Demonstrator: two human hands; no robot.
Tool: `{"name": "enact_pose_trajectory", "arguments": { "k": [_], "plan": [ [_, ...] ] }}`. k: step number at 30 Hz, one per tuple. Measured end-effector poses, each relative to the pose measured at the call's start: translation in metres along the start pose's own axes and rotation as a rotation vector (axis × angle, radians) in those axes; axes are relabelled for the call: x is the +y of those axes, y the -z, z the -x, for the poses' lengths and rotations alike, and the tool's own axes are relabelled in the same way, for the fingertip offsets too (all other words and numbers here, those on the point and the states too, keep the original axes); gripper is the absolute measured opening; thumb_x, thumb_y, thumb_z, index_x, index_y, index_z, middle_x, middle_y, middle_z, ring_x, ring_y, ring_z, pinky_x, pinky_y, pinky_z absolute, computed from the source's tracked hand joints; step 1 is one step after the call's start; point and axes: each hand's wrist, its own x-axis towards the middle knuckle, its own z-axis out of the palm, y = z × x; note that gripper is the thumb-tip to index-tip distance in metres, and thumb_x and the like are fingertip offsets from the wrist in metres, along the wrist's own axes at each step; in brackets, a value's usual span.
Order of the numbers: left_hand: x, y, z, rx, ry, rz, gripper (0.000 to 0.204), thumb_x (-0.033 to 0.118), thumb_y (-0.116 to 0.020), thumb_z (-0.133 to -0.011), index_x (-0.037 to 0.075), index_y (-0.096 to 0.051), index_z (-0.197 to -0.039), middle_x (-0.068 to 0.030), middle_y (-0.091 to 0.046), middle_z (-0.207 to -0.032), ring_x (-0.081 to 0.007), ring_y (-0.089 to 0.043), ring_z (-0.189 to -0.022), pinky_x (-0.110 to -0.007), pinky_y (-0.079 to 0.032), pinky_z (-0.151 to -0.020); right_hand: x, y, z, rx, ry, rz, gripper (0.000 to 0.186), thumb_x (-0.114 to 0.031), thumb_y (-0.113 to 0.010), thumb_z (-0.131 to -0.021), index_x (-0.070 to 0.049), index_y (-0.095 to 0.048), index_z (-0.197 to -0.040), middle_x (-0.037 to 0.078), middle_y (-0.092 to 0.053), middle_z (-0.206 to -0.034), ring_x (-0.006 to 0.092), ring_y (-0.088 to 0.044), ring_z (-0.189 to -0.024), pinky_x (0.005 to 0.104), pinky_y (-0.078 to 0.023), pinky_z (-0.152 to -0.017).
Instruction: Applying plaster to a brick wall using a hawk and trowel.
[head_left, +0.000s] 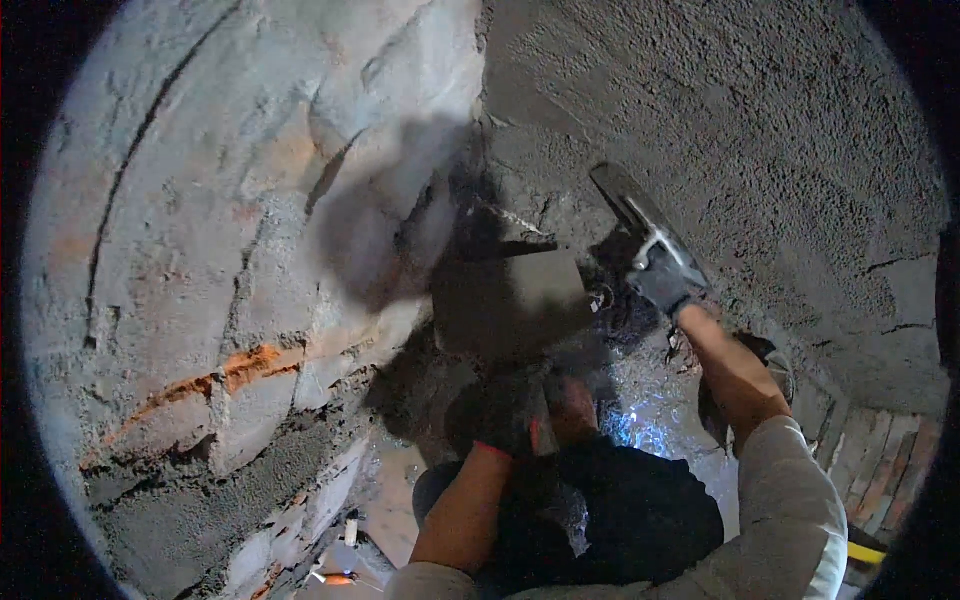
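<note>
My gloved right hand (660, 280) is closed round the handle of a long steel trowel (632, 200), which lies along the rough, grey rendered wall (780, 120) at upper right. Just left of it, a square grey board (510, 300) sits partly in shadow by the corner. Below that board is my left hand (508, 420), in a dark glove with a red cuff; its fingers are lost in shadow, so I cannot tell whether it grips the board.
The left wall (180, 180) is pale, patchy plaster with exposed orange brick lower down. Wet-looking floor (395, 480) shows beneath me, with small tools (340, 578) at lower left. A round dark object (770, 365), possibly a bucket, stands behind my right forearm. Bare brickwork (880, 460) shows at lower right.
</note>
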Motion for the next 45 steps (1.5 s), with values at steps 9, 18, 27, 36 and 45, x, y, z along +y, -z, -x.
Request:
{"name": "enact_pose_trajectory", "arguments": {
  "k": [9, 18, 27, 36, 45],
  "plan": [
    [0.01, 0.012, -0.021, -0.409, 0.085, -0.129, 0.045, 0.033, -0.045, -0.084, 0.01, -0.046, -0.122, -0.0126, -0.045, -0.125, -0.0291, -0.043, -0.114, -0.038, -0.031, -0.099, 0.04, -0.015, 0.032, 0.125, 0.193, -0.238, 0.036, -0.031, -0.057, -0.071, -0.002, -0.057, -0.092, 0.021, -0.058, -0.087, 0.0348, -0.054, -0.086, 0.0404, -0.041, -0.079],
    [-0.069, -0.036, -0.096, -0.58, -0.117, -0.283, 0.058, 0.038, -0.043, -0.087, 0.007, -0.028, -0.134, -0.0128, -0.03, -0.136, -0.0292, -0.033, -0.122, -0.035, -0.028, -0.101, 0.012, -0.02, -0.06, 0.195, 0.431, 0.236, 0.029, -0.02, -0.045, -0.078, -0.006, -0.059, -0.099, 0.014, -0.061, -0.094, 0.0245, -0.059, -0.085, 0.0359, -0.045, -0.075],
    [-0.106, -0.071, -0.109, -0.289, 0.025, -0.176, 0.057, 0.037, -0.042, -0.088, 0.01, -0.027, -0.135, -0.0098, -0.028, -0.138, -0.0284, -0.031, -0.124, -0.036, -0.027, -0.102, 0.006, -0.085, -0.081, 0.071, 0.469, 0.094, 0.025, -0.022, -0.045, -0.075, -0.007, -0.059, -0.091, 0.017, -0.061, -0.087, 0.0316, -0.059, -0.079, 0.0409, -0.046, -0.066],
    [-0.127, -0.121, -0.101, 0.037, 0.131, -0.07, 0.056, 0.037, -0.04, -0.088, 0.013, -0.025, -0.136, -0.0069, -0.026, -0.14, -0.0275, -0.028, -0.125, -0.036, -0.025, -0.103, 0.031, -0.142, -0.017, 0.353, 0.463, -0.273, 0.04, -0.033, -0.045, -0.083, -0.007, -0.051, -0.113, 0.009, -0.058, -0.105, 0.024, -0.055, -0.096, 0.0345, -0.042, -0.086],
    [-0.177, -0.105, -0.081, -0.142, 0.111, 0.285, 0.034, 0.023, -0.052, -0.085, 0.004, -0.053, -0.114, -0.0084, -0.055, -0.111, -0.021, -0.052, -0.096, -0.031, -0.044, -0.082, -0.022, -0.019, 0.003, 0.142, 0.323, -0.393, 0.036, -0.03, -0.048, -0.079, -0.006, -0.054, -0.105, 0.012, -0.057, -0.104, 0.0243, -0.055, -0.095, 0.0361, -0.044, -0.079]
  ]
}}
